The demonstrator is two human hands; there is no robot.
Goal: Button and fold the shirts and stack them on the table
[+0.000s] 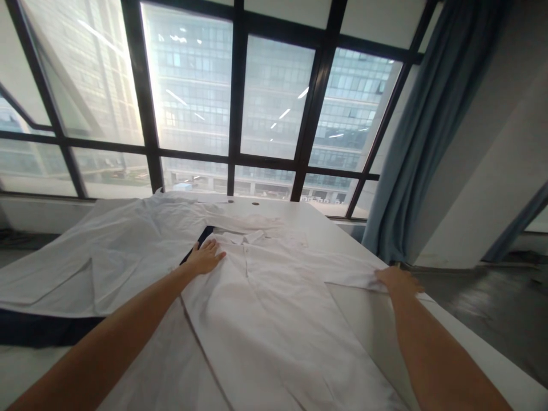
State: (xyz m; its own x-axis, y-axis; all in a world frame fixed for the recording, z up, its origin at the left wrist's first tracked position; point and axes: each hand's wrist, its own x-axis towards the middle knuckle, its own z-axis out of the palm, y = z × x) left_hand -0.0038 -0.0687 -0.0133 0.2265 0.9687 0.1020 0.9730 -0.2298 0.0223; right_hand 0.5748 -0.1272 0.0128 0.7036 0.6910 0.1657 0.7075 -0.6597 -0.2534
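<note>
A white shirt (257,308) with a collar and a buttoned placket lies spread face up on the white table. My left hand (206,257) rests flat on its left shoulder, beside the collar, with the fingers spread. Toward the table's right edge, my right hand (400,279) lies over the end of the shirt's outstretched sleeve (351,271). Its fingers look stretched out, though part of them is hidden behind the back of the hand.
More white garments (124,251) are heaped on the left, with dark navy cloth (47,328) showing beneath. Bare white tabletop (454,325) shows at the right edge. Behind stand dark-framed windows (233,91), and a blue curtain (423,137) hangs at the right.
</note>
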